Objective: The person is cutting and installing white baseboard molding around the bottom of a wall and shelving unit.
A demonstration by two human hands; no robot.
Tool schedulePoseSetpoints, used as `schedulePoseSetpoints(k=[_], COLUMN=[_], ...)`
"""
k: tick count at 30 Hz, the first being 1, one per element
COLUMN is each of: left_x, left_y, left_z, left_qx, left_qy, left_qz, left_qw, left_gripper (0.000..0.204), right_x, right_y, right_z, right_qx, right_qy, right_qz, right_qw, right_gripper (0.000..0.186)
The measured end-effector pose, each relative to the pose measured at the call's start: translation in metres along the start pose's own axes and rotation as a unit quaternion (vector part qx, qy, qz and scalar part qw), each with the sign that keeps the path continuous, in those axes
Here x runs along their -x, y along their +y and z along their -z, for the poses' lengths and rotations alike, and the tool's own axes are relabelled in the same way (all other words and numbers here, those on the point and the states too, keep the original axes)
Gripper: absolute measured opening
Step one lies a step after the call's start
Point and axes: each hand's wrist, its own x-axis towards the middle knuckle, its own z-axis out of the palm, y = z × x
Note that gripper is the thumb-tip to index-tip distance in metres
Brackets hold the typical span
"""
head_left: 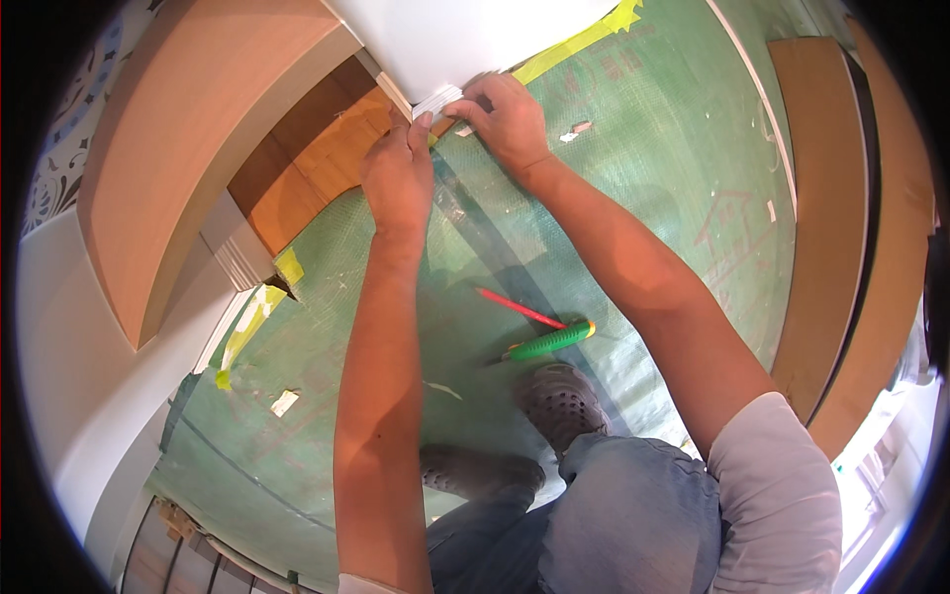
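Both arms stretch forward to a wall corner beside a doorway. A short piece of white skirting trim (435, 102) with a grooved profile sits at the foot of that corner. My left hand (399, 183) is closed at the trim's left end, thumb and fingers pressed together against it. At the other end, my right hand (510, 124) pinches the trim with thumb and bent forefinger. A red pencil (517, 307) and a green-handled tool (550, 341), perhaps a utility knife, lie on the floor covering before my feet, touching each other.
Green protective sheeting (633, 218) covers the floor, edged with yellow tape (579, 45) along the wall. A wood-toned door or panel (213, 129) stands at left over brown wooden flooring (327, 163). Long brown boards (816, 218) stand at right. Small scraps (284, 402) lie about.
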Motion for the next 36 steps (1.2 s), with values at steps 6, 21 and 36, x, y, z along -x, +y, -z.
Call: schedulePoseSetpoints(k=[6,21,36], left_x=[0.001,-0.001,-0.048], left_y=[0.003,0.003,-0.006], left_z=[0.0,0.01,0.04], left_qx=[0.029,0.106,0.495], left_qy=[0.006,-0.035,-0.123], left_qz=[0.039,0.086,0.261], left_qw=[0.999,0.99,0.819], left_gripper=[0.042,0.042,0.033], right_x=[0.0,0.0,0.001], right_y=[-0.002,-0.001,0.004], right_z=[0.0,0.001,0.002], right_qx=[0.019,0.025,0.022], right_qy=[0.004,-0.01,-0.046], right_qz=[-0.003,0.042,0.029], right_qw=[1.0,0.999,0.998], right_gripper=[0.03,0.026,0.03])
